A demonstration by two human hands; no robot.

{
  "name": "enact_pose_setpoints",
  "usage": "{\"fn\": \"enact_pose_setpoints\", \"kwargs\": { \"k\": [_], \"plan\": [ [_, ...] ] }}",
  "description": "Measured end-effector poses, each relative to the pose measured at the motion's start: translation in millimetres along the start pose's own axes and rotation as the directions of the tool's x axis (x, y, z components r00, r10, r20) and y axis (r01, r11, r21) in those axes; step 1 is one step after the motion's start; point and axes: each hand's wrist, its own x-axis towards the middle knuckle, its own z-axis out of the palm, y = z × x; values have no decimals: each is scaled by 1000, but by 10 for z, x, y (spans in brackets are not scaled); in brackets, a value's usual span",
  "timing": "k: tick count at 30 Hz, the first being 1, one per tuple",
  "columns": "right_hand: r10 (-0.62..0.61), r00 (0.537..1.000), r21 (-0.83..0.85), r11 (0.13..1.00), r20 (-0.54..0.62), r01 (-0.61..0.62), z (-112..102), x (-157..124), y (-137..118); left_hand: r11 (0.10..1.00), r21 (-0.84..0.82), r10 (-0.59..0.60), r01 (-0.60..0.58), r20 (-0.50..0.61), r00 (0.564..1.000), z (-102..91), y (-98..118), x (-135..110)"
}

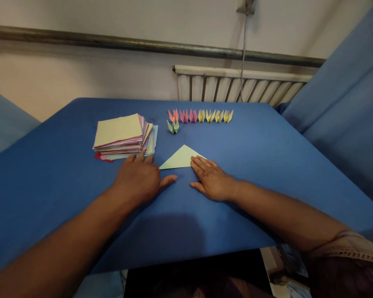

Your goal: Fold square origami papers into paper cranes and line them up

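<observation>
A pale green sheet of paper, folded into a triangle, lies on the blue table with its peak pointing away from me. Over its right corner rests my right hand, fingers stretched out flat and thumb apart. My left hand is beside the triangle's left corner, its fingers reaching forward by the front edge of a paper stack and its thumb out to the right. It is open, with nothing seen in it. The stack holds many coloured sheets, a pale yellow one on top.
A row of small folded paper cranes in orange, pink and yellow stands towards the back, with a green crane in front at its left end. Behind the blue table are a radiator, a wall pipe and blue curtains.
</observation>
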Motion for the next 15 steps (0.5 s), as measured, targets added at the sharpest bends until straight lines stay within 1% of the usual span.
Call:
{"fn": "enact_pose_setpoints", "kwargs": {
  "k": [1,2,3,4,6,7,9,11,15],
  "plan": [
    [4,1000,2,1000,-9,-4,4,-1,-8,999,-36,-1,-3,-112,994,13,37,41],
    [9,1000,5,1000,-18,-9,6,-2,-18,995,-95,0,-21,-214,977,40,92,90],
    [10,1000,10,1000,-27,-10,6,-4,-27,983,-159,40,-87,-279,959,80,159,145],
    [9,999,17,1000,-37,-8,5,-6,-35,961,-214,104,-173,-302,948,134,231,204],
    [-3,998,37,999,-59,5,3,-7,-47,903,-286,248,-320,-260,933,264,353,318],
    [-9,998,48,999,-69,12,4,-6,-50,882,-312,299,-352,-206,932,330,390,366],
    [-10,997,61,998,-75,15,11,-2,-51,880,-345,311,-326,-100,945,439,404,432],
    [2,998,59,998,-61,2,19,0,-47,905,-330,276,-268,-25,961,496,357,454],
    [5,999,42,999,-41,-3,11,-16,-23,953,-257,181,-158,68,981,493,243,428]
  ]
}}
